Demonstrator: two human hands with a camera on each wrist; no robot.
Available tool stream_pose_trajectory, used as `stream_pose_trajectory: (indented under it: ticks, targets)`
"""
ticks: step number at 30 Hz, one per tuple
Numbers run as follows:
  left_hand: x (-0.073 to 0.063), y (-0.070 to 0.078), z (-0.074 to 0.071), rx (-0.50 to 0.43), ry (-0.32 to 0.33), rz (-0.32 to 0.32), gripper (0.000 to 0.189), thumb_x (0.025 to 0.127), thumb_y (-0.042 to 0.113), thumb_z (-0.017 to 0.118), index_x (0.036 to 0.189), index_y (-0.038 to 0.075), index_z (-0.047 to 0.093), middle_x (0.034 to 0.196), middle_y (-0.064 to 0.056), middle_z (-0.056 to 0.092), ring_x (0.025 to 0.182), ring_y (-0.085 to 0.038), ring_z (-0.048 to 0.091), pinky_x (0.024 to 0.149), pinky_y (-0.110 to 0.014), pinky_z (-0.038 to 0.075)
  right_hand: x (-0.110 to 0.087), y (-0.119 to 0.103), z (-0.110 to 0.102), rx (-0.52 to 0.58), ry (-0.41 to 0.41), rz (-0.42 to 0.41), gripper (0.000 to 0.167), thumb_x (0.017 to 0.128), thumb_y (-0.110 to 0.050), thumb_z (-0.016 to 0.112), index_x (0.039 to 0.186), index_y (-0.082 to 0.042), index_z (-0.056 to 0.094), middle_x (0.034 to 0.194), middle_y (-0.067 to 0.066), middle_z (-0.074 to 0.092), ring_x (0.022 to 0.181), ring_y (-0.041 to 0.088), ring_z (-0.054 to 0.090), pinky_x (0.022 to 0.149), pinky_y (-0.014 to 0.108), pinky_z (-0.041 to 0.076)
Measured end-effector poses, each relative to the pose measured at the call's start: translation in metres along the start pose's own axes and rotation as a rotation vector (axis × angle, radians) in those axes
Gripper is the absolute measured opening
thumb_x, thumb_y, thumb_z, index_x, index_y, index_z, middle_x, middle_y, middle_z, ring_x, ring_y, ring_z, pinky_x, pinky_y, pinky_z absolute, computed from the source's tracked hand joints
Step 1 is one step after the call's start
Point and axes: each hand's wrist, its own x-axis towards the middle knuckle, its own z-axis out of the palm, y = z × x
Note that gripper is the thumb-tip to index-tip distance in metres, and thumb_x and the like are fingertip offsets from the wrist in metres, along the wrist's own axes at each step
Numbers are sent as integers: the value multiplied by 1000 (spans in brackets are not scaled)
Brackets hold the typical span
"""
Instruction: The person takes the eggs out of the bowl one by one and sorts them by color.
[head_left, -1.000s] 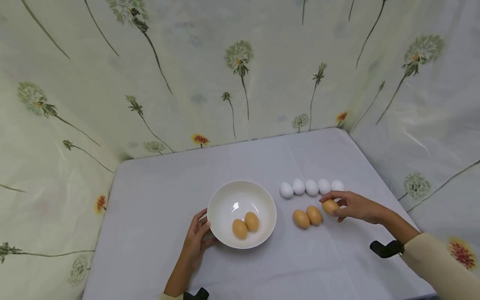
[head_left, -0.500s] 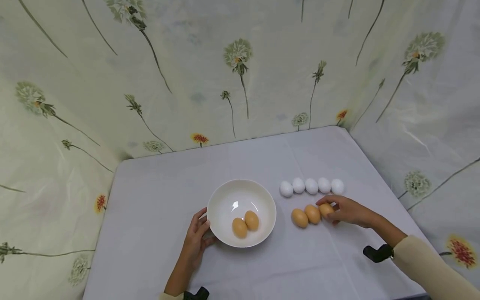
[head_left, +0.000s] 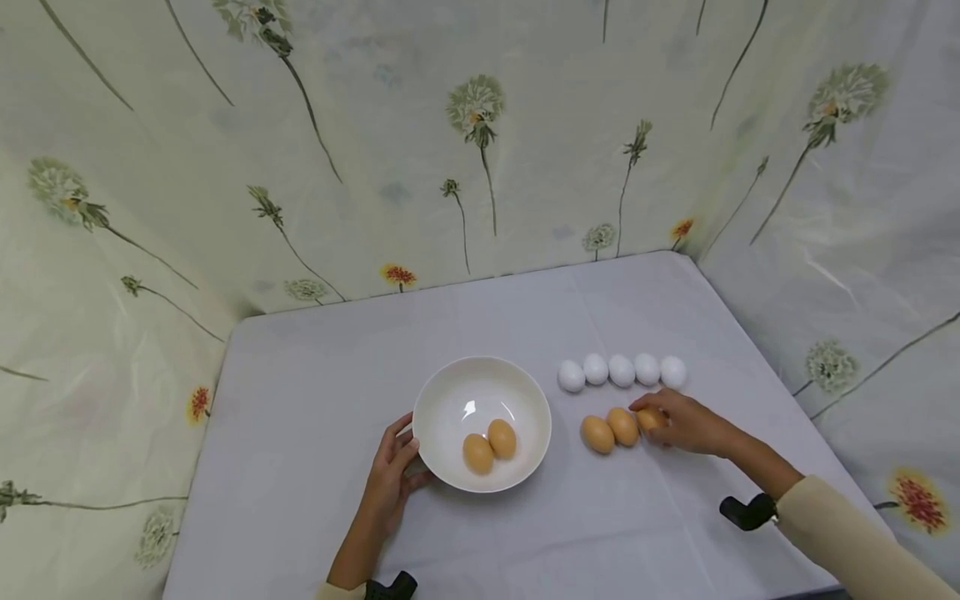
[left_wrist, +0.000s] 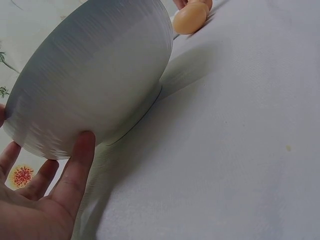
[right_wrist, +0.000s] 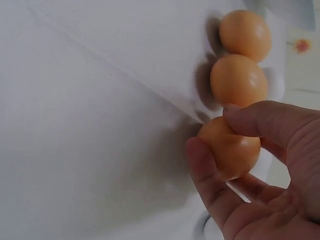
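A white bowl (head_left: 442,392) stands on the table with two brown eggs (head_left: 502,438) in it. My left hand (head_left: 388,479) rests against its left side, fingers spread along the outer wall; the left wrist view shows its fingertips on the curved underside. To the right of the bowl, my right hand (head_left: 686,423) pinches a brown egg (right_wrist: 232,152) between thumb and fingers, low over the tablecloth. That egg is the right end of a row with two other brown eggs (head_left: 609,432), the nearer one close beside it. The hand partly hides the egg in the head view.
Several white eggs (head_left: 621,371) lie in a row just behind the brown ones. A pale cloth covers the table (head_left: 337,375). Curtains printed with dandelions (head_left: 480,167) hang along the back and both sides.
My right hand has carried its brown egg leftward and down, up beside the other two brown eggs. The left hand and bowl have stayed in place.
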Motion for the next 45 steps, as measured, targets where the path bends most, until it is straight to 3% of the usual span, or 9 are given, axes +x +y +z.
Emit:
stream_pose_trajectory:
  ticks: [7,13,19,26,30,37,45]
  targets:
    - [-1,1,-2,-4,9,-4,55,101,30,57,151,22,35,149,-15,45,116,-17,61,87,-44,58,4,0,5,-99,32,-84,40,83,-10,78,121,-7,68,113,8,64,95,15,53,76,25,47]
    - [-1,0,-3,-9,16,-6,55,101,30,57,151,23,36,148,-15,45,116,-17,61,87,-43,58,5,-5,6,-149,39,-115,40,83,-11,79,121,-4,68,112,8,65,98,17,55,79,28,49]
    - [-2,0,-2,-9,13,-1,56,101,29,58,152,21,35,148,-16,45,116,-17,61,87,-43,58,3,-10,1,-118,-1,-71,51,84,-16,79,130,0,62,115,12,63,95,17,53,75,27,45]
    - [-2,1,-2,-5,13,2,55,101,30,57,151,22,36,148,-16,45,118,-19,60,87,-43,58,0,-22,-15,-109,-45,34,60,87,-23,77,138,0,54,132,28,55,106,34,61,81,44,56]
    - [-2,1,-2,-6,19,1,55,101,30,58,151,22,37,148,-15,45,117,-19,60,87,-43,58,3,-38,-27,-157,-3,2,59,88,-20,76,138,2,53,132,29,54,105,39,63,81,46,57]
    - [-1,1,-2,-13,12,1,55,101,29,58,151,21,37,147,-16,45,118,-21,60,88,-45,58,13,-82,-30,-183,92,-127,49,88,-13,75,132,-1,58,125,19,61,102,33,67,78,41,59]
    - [1,0,-1,-8,4,7,54,101,29,57,151,21,36,148,-17,44,118,-21,60,89,-45,58,32,-130,-16,-26,21,-259,47,91,-15,73,133,-2,57,131,16,61,108,31,67,77,29,60]
